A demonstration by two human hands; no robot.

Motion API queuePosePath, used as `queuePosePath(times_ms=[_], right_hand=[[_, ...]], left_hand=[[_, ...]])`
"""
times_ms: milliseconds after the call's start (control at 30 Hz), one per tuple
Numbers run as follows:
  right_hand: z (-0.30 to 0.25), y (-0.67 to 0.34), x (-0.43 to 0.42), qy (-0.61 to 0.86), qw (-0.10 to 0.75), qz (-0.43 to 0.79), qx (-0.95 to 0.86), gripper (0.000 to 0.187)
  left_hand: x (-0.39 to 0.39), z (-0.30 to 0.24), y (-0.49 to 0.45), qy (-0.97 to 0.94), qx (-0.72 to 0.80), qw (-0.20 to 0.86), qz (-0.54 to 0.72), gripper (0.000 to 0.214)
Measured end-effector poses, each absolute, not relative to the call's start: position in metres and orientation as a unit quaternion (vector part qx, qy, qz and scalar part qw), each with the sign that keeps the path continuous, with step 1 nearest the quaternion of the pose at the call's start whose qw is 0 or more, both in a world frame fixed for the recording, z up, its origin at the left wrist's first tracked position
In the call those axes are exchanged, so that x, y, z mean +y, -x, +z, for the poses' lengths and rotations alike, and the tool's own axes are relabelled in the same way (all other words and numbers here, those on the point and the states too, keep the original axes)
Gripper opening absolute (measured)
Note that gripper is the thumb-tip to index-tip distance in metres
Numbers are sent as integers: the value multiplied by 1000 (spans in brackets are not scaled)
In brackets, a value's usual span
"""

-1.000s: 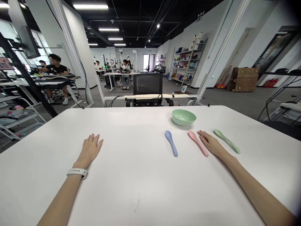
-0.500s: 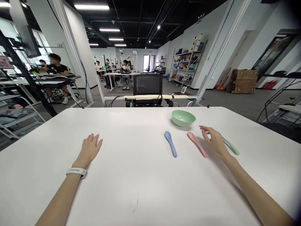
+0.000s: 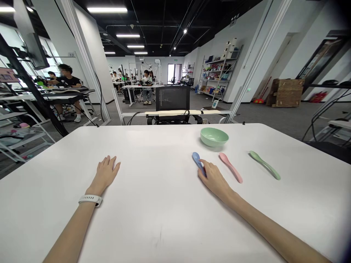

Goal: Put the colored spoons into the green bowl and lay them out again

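Head view looks down on a white table (image 3: 164, 212). The left hand (image 3: 105, 173) lies flat on it, palm down, fingers stretched out, holding nothing; a white watch (image 3: 90, 199) sits on the wrist.

The right hand (image 3: 215, 179) rests over the blue spoon (image 3: 195, 157) — only the spoon's round end and a short piece of the handle show beyond the fingertips. The rest of the handle is hidden under the fingers and palm. The fingers touch the spoon, but I cannot tell whether they are closed around the handle or only lie on top of it, because the hand covers that part.

The pink spoon (image 3: 230, 167) lies just beside the right hand, on its right, not touched. The green spoon (image 3: 264, 165) lies further right, well apart from the hand. All three spoons lie slantwise, round ends away from the person. A green bowl (image 3: 214, 137) stands behind them, near the pink spoon's round end; its inside is hard to see from this angle. Both forearms (image 3: 71, 233) are cut off by the lower edge — the elbows are out of view.
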State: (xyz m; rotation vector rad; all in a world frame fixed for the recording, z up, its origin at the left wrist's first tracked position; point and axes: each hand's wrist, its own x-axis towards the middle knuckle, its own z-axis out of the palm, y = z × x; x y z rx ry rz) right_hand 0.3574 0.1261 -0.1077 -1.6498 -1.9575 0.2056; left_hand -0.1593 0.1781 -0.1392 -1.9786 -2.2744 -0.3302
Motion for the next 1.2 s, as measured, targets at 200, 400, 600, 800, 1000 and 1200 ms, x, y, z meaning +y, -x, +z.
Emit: queuePosePath(times_ms=[200,400,600,800,1000,1200], right_hand=[[-85,-389,144,632,332,61,-697,46],[-44,-438,194,648,312,-20,-694,47],[-18,-452,246,696,166,-88,-693,44],[-19,-448,270,715,75,-94,-689,42],[-25,-445,268,724,98,-74,-679,43],[-34,-476,240,712,240,-87,-654,51]], left_hand=[[176,-138,158,654,-746,57,-113,81],[175,-140,156,652,-748,57,-113,80],[174,-140,156,653,-746,56,-119,77],[175,-141,155,653,-745,56,-128,77],[174,-137,153,651,-747,55,-123,75],[171,-135,149,649,-751,46,-114,76]])
